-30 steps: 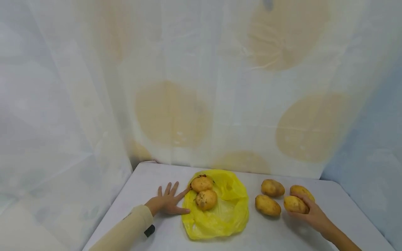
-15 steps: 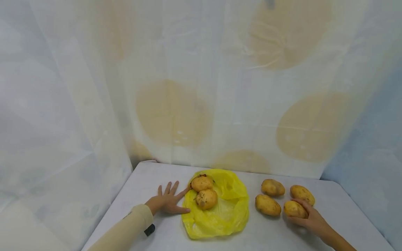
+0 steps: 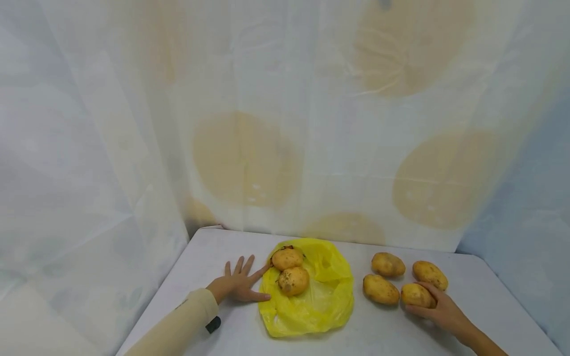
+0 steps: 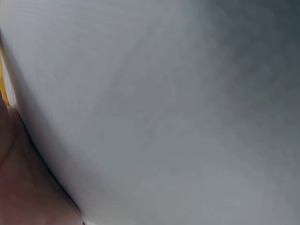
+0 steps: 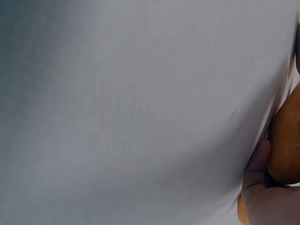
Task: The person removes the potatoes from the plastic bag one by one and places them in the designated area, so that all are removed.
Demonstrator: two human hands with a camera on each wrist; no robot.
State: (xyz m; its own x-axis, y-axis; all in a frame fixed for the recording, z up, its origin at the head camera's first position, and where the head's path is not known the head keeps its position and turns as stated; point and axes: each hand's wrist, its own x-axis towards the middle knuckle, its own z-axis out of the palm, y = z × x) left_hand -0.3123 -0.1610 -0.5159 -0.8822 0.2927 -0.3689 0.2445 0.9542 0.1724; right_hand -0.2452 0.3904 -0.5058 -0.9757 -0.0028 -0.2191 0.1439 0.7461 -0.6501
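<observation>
My left hand (image 3: pixel 240 287) lies flat with spread fingers on the white table, its index finger and thumb touching the left edge of a yellow plastic bag (image 3: pixel 327 309). Two potatoes, one farther back (image 3: pixel 287 258) and one nearer (image 3: pixel 294 281), rest on the bag's left part. Over on the right, my right hand (image 3: pixel 447 312) holds a potato (image 3: pixel 415 295) between thumb and fingers, low at the tabletop. In the right wrist view, the thumb (image 5: pixel 258 161) lies along a potato (image 5: pixel 287 140). The left wrist view has mostly table and part of the palm (image 4: pixel 28 183).
Three more potatoes lie near my right hand: one at the back left (image 3: pixel 388 264), one at the front left (image 3: pixel 380 289) and one at the back right (image 3: pixel 430 275). The white table (image 3: pixel 378 331) meets a hanging patterned sheet (image 3: pixel 338 148) at its far edge.
My right hand has drawn its potato slightly toward me and left, away from the back right potato, which now shows more. The left hand, bag and other potatoes have stayed put.
</observation>
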